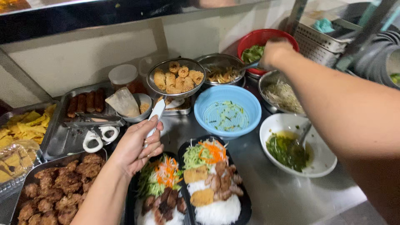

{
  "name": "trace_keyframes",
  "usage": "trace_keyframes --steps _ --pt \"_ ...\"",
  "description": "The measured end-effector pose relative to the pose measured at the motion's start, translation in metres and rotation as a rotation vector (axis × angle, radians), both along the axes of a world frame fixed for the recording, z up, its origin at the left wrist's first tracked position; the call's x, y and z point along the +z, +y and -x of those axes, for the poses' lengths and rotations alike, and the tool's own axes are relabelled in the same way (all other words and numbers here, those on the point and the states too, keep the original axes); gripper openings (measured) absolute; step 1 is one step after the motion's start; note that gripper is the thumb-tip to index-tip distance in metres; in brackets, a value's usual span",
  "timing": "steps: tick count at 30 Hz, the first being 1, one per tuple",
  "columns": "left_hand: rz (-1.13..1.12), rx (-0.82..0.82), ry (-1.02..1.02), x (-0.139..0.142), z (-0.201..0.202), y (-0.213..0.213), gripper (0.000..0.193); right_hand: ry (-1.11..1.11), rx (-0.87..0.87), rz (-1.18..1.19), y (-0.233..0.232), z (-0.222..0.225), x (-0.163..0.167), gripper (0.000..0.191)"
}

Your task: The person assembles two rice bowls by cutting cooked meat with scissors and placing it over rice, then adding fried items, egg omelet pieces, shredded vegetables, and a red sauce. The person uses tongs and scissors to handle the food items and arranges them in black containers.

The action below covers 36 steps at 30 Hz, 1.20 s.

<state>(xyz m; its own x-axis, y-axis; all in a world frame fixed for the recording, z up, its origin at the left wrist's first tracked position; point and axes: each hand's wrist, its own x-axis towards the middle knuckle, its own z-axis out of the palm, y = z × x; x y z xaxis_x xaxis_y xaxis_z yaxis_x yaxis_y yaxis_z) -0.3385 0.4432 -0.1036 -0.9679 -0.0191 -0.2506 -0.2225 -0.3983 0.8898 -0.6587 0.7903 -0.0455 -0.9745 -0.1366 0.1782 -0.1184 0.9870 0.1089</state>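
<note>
My left hand [135,148] is closed around a white-handled utensil [157,112] just above a black meal tray [162,187] filled with noodles, shredded carrot, greens and grilled meat. A second black meal tray [214,179] lies beside it to the right. My right hand [275,52] reaches far back and grips a metal utensil [250,65] that points into a metal bowl of fried strips [221,73], close to the red bowl of greens [260,41].
A wire strainer of fried rolls [177,77], a blue colander [227,109], a white bowl of green sauce [291,146], a metal bowl of sprouts [281,93], trays of sausages [85,102] and meat patties [54,187], and scissors [98,137] crowd the steel counter.
</note>
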Motion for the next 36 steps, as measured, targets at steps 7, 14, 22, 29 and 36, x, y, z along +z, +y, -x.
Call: trace_keyframes --steps 7,14,22,29,36 --pt "0.032 0.042 -0.002 0.0 0.031 0.008 0.03 -0.049 -0.021 0.171 -0.013 0.024 -0.02 0.052" --pt "0.023 0.062 -0.011 -0.001 0.037 0.008 0.03 -0.4 -0.119 0.441 -0.016 0.05 -0.03 0.027" --pt "0.025 0.028 0.026 0.002 0.029 0.001 0.03 -0.461 -0.174 0.639 0.016 0.05 -0.015 0.028" --pt "0.001 -0.011 0.052 0.003 0.005 -0.011 0.028 -0.274 -0.073 0.08 -0.001 -0.001 0.03 0.04" --pt "-0.044 -0.051 0.052 -0.001 -0.02 -0.034 0.027 0.093 0.206 -0.044 -0.047 -0.016 -0.01 0.049"
